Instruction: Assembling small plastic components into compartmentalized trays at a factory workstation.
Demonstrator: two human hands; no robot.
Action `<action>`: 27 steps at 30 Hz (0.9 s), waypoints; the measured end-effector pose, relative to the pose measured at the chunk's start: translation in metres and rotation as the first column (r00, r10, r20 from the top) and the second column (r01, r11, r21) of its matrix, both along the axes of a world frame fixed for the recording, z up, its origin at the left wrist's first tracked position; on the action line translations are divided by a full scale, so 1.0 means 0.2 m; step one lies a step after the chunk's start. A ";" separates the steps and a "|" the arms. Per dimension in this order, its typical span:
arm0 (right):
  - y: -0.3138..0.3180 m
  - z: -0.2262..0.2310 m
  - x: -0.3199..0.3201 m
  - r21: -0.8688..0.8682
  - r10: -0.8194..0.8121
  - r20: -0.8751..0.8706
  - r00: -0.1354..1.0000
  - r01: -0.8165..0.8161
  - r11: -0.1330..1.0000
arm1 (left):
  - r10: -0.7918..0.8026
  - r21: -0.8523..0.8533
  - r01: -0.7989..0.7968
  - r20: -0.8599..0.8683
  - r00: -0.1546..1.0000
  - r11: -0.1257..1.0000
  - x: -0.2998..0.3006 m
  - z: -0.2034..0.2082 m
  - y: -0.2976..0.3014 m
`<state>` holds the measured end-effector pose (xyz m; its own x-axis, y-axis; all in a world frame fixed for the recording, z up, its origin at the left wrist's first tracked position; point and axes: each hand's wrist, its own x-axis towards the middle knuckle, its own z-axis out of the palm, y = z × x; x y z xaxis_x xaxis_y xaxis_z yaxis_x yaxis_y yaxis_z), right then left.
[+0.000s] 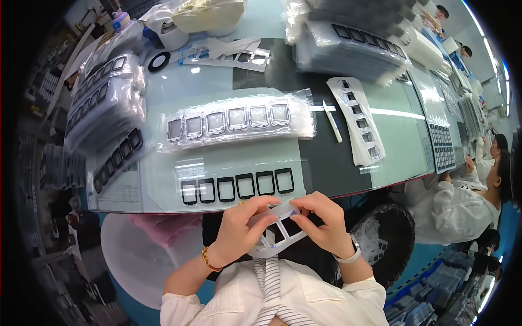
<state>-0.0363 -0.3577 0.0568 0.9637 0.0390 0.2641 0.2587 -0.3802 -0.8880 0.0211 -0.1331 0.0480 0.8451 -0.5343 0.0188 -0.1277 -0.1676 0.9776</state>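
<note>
Just off the table's front edge, my left hand [243,224] and my right hand [324,221] pinch a white strip [267,251] with rectangular cut-outs, like a backing sheet. Thumbs and forefingers close on its upper part, and the strip curves between them. Directly beyond the hands, a row of several black rectangular frames [244,186] lies along the table edge. Farther back is a stack of clear plastic trays [237,118] holding grey frames. To the right rests a pile of similar white cut-out strips [360,125], beside a white pen-like tool [331,122].
Tall stacks of wrapped trays stand at left [106,108] and back right [348,51]. A black tape ring [159,62] lies at the back left. Below the table are a white tub [125,255] and a dark lined bin [399,244]. Another person [457,201] sits at right.
</note>
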 end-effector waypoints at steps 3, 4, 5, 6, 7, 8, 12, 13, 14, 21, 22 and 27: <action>0.01 -0.02 0.00 -0.017 -0.052 -0.040 0.998 0.051 0.999 | 0.034 0.020 -0.037 0.117 0.993 0.999 0.00 0.01 -0.01; 0.01 -0.02 0.00 -0.024 -0.057 -0.045 0.997 0.056 0.998 | 0.007 0.054 -0.017 0.177 0.984 0.998 0.00 0.00 -0.01; 0.01 -0.02 -0.01 -0.047 -0.048 -0.039 0.998 0.047 0.998 | -0.021 0.086 0.001 0.236 0.972 0.996 0.01 -0.01 0.00; 0.01 -0.02 -0.01 -0.072 -0.041 -0.033 0.999 0.038 0.997 | -0.026 0.077 0.008 0.231 0.973 0.997 0.01 -0.02 0.00; 0.00 -0.02 -0.01 -0.099 -0.035 0.010 0.999 0.036 0.994 | 0.001 0.071 -0.020 0.254 0.967 0.997 0.01 -0.01 -0.02; 0.00 -0.02 0.00 -0.126 -0.028 0.052 0.998 0.034 0.991 | 0.029 0.064 -0.048 0.276 0.961 0.997 0.00 -0.01 -0.03; 0.01 0.02 0.03 -0.273 0.012 0.128 0.992 0.023 0.962 | -0.026 0.223 -0.040 0.282 0.959 0.974 0.00 -0.02 0.01; 0.01 0.03 0.02 -0.292 0.048 0.138 0.989 -0.005 0.956 | -0.013 0.206 -0.049 0.291 0.957 0.977 -0.01 -0.05 0.01; 0.00 0.06 0.02 -0.282 0.057 0.135 0.989 -0.016 0.959 | -0.006 0.216 -0.059 0.288 0.958 0.975 -0.01 -0.07 0.01; -0.05 0.23 -0.02 -0.002 0.073 0.276 0.958 -0.076 0.997 | -0.025 0.357 -0.106 0.343 0.939 0.928 0.00 -0.11 0.03; -0.07 0.19 0.00 0.009 0.019 0.240 0.970 -0.021 1.000 | -0.022 0.362 -0.109 0.340 0.940 0.926 -0.01 -0.13 0.01; -0.15 -0.21 0.28 0.117 -0.153 -0.040 0.987 0.156 0.981 | -0.077 0.355 -0.123 0.499 0.863 0.927 -0.05 -0.16 -0.06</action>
